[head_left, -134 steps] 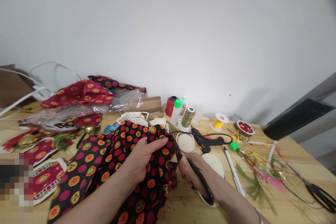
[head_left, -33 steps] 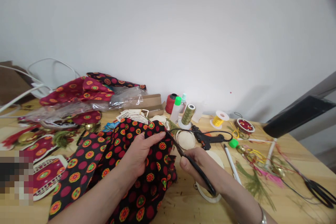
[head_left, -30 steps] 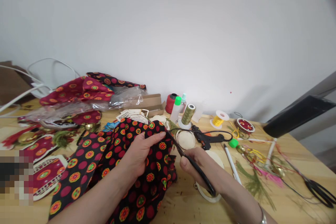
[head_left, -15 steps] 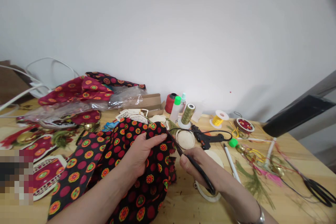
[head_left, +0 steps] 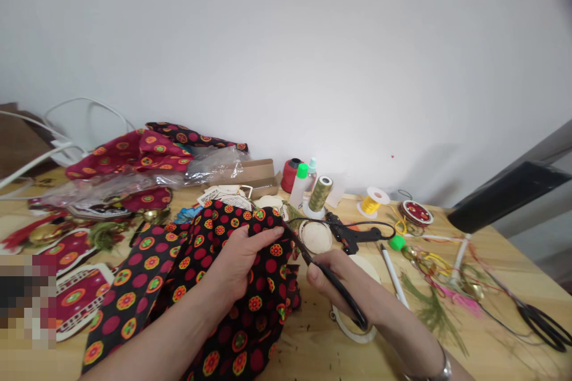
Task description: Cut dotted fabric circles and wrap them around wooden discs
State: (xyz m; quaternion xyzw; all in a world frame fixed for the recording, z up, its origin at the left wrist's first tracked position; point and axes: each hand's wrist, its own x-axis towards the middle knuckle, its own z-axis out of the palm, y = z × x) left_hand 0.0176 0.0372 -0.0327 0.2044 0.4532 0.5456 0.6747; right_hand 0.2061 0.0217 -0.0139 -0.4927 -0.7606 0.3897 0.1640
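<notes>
My left hand (head_left: 241,262) grips a bunched black cloth with red and orange dots (head_left: 187,268), thumb stretched along its upper fold. My right hand (head_left: 346,286) is closed round the handles of black scissors (head_left: 328,283). The blades point up and left, and their tips meet the cloth's edge just past my left thumb. Under my right hand lies a round pale wooden disc (head_left: 353,327) on the wooden table (head_left: 482,345).
A black glue gun (head_left: 353,237), thread spools (head_left: 319,195), glue bottles (head_left: 299,187), a white pen (head_left: 393,277) and a second pair of black scissors (head_left: 543,324) lie to the right. Red patterned cloth (head_left: 129,158), plastic wrap and cardboard pieces fill the left.
The scissors and both hands have shifted only slightly along the cloth's edge; the view has tilted a little. Nothing was let go.
</notes>
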